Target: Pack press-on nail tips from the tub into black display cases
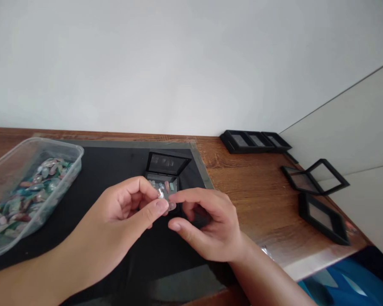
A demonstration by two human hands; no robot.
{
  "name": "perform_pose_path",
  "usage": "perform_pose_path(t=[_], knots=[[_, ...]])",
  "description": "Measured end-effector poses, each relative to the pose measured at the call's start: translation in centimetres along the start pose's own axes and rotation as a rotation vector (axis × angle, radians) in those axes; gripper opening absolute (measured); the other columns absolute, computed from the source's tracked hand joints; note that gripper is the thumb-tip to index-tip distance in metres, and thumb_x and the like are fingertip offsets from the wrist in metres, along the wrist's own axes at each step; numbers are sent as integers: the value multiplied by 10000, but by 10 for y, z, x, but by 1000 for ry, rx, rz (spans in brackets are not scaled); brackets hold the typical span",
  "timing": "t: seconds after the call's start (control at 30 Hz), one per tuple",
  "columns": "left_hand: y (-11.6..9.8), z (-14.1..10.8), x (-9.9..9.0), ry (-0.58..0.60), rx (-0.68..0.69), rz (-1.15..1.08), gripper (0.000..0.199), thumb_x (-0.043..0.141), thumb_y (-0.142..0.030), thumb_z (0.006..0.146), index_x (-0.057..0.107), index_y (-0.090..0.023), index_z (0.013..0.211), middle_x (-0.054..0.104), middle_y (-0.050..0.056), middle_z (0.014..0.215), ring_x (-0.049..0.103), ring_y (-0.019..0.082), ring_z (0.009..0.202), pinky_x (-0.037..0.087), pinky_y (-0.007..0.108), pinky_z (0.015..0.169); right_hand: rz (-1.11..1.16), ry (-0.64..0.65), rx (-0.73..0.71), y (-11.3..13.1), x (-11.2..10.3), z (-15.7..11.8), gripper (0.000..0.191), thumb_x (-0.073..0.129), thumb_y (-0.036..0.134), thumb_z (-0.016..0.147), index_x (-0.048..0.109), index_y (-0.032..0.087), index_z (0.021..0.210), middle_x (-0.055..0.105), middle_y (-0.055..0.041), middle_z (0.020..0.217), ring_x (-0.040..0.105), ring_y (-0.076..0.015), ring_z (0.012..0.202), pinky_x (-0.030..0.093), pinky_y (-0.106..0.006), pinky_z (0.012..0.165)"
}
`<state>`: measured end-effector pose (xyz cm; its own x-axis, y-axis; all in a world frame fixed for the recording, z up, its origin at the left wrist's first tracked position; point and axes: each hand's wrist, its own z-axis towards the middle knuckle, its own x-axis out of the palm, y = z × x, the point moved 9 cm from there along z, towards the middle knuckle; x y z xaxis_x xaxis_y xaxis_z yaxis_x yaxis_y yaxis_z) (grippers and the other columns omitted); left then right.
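My left hand (127,214) pinches a small shiny whitish piece (161,194) between thumb and forefinger. Close beside it is my right hand (207,223), its thumb and forefinger apart, the forefinger reaching toward that piece; whether they touch I cannot tell. Just behind both hands stands a small black case (169,163) with its windowed lid raised. On its grey insert lie several small glossy pieces, among them a pinkish one (167,186) and a green one (171,186). The hands hide the front of the case.
At left, a clear plastic tub (78,163) holds many glossy green, pink and brown pieces (35,187). A black mat (115,165) covers the wooden table (252,182). Black cases (255,142) line the back right; an opened one (315,176) and another frame (322,216) stand nearer.
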<state>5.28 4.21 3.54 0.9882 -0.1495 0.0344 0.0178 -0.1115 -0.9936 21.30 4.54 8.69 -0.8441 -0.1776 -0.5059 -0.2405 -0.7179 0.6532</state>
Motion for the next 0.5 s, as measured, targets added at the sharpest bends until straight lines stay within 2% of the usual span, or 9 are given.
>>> perform_pose_path(t=[0.13,0.27,0.37,0.5], knots=[[10,1,2,27,-21,-9,308,808,-491,881,702,-223,773,614,-23,620,538,95,552,478,168,503,-11,-21,22,-1,0,0,129,846,312,999,799,221,1077,637,60,646,533,-83,506,440,-228,501],[11,1,6,65,4,50,237,771,-442,910,736,-228,814,684,-3,683,619,110,625,541,181,581,33,-33,18,-2,2,4,28,832,224,999,816,201,998,640,51,657,531,-73,546,436,-217,536],[10,4,6,63,19,68,224,757,-430,900,742,-227,806,685,-7,681,634,107,628,544,181,594,72,-24,90,-10,2,7,52,847,237,990,830,192,970,640,46,654,519,-74,551,414,-217,529],[12,6,1,33,32,114,249,743,-462,902,739,-230,811,692,-2,688,664,123,644,540,191,584,123,31,253,-24,7,5,181,849,350,999,848,180,938,671,20,660,487,-78,533,376,-219,492]])
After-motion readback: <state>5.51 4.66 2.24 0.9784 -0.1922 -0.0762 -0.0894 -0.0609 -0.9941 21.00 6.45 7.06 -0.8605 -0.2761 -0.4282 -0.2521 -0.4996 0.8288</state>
